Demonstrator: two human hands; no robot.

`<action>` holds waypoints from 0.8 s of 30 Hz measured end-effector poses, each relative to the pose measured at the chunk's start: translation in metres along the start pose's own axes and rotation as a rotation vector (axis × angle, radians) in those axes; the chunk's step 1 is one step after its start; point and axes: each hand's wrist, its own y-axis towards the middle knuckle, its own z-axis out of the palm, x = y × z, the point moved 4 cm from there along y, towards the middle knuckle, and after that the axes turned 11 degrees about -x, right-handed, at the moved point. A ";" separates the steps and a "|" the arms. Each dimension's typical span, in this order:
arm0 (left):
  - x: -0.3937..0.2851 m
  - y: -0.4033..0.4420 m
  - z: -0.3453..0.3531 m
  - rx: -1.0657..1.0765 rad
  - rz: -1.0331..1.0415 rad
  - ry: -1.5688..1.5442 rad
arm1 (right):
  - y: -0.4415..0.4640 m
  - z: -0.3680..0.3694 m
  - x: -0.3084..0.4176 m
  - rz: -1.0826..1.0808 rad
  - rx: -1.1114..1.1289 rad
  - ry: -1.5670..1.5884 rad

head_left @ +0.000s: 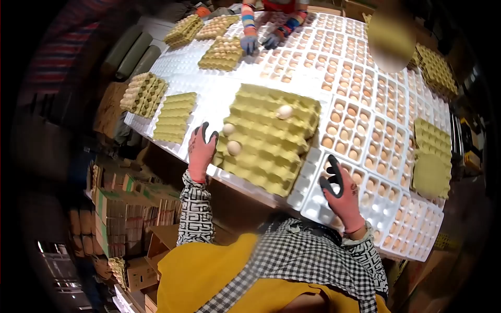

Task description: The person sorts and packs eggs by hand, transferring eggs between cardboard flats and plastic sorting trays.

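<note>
My left hand [202, 152], in a pink glove with dark fingertips, has its fingers apart beside the left edge of a yellow-green egg tray [266, 141]. Three eggs lie on that tray: one egg [284, 112] toward the back right, another egg [228, 129] and a third egg [234, 148] near my left hand. My right hand [342, 193], gloved alike, is over a white plastic tray [315, 206] at the near side. Its thumb and forefinger are curved apart around a pale egg [335, 188]; contact with the egg is unclear.
White trays filled with eggs [347, 128] cover the table's right side. Egg stacks [143, 94] and a fibre tray [175, 116] stand left, more fibre trays [432, 151] right. A co-worker's gloved hands [261, 43] are across the table. Cardboard boxes [117, 219] are below left.
</note>
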 end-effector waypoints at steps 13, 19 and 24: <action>0.066 0.004 0.056 0.369 0.033 -0.274 | 0.011 0.109 0.028 0.153 0.000 -0.508; -0.001 0.034 0.004 0.268 0.191 -0.365 | 0.041 0.070 0.058 0.382 -0.214 -0.091; -0.083 0.072 0.009 0.529 -0.090 -1.127 | 0.121 -0.046 0.015 0.230 -0.416 -0.090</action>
